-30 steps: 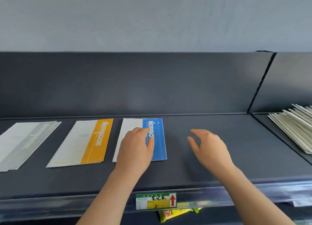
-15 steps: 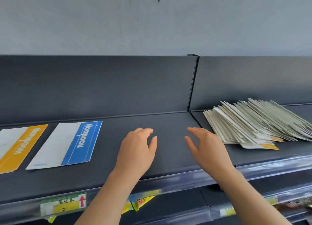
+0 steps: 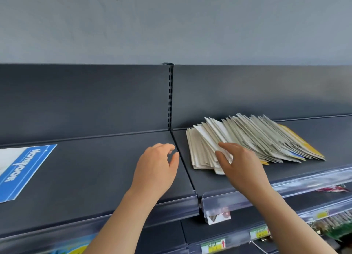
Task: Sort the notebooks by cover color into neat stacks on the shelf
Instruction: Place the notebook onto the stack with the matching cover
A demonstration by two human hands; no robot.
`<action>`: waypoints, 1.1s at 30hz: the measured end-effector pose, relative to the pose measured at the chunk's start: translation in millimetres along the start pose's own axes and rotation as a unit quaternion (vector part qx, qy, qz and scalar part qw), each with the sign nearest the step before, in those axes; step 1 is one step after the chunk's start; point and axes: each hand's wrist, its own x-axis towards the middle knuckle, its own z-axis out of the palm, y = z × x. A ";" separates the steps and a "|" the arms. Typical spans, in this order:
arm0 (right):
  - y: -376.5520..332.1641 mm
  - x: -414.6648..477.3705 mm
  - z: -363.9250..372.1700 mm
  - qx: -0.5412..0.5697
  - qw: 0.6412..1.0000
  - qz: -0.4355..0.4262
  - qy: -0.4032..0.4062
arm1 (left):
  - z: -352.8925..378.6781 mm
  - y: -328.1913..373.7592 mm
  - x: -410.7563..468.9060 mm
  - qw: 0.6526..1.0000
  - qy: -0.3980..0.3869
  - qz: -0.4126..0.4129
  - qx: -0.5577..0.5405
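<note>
A fanned, slanting pile of notebooks (image 3: 253, 139) lies on the right section of the dark shelf (image 3: 95, 168), mostly pale page edges with yellow and blue covers showing at its right end. My right hand (image 3: 240, 164) reaches over the pile's near left corner, fingers relaxed and touching the front notebooks. My left hand (image 3: 158, 168) hovers over the bare shelf just left of the joint between the two sections, fingers loosely curved and holding nothing. A blue-and-white notebook (image 3: 21, 170) lies flat at the far left.
The shelf has a tall dark back panel (image 3: 85, 101) with a slotted upright (image 3: 170, 97) at the joint. A clear price rail (image 3: 285, 189) runs along the front edge. Lower shelves with labels and packaged goods (image 3: 335, 227) sit below.
The view has swung right: the yellow and grey-white notebooks have left the frame. My left hand came off the blue notebook, and both hands moved right, the right one reaching the pile.
</note>
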 end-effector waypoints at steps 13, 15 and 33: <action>97.7 47.0 -31.2 -0.011 0.995 0.078 0.054 | 82.1 70.9 71.1 0.995 -0.044 0.085 -0.015; 119.3 54.6 -37.2 -0.012 0.995 0.082 0.060 | 97.0 85.4 79.8 0.994 -0.054 0.089 -0.011; 331.2 119.4 -69.1 -0.009 0.988 0.098 -0.117 | 235.5 218.6 130.9 0.999 -0.043 0.017 0.005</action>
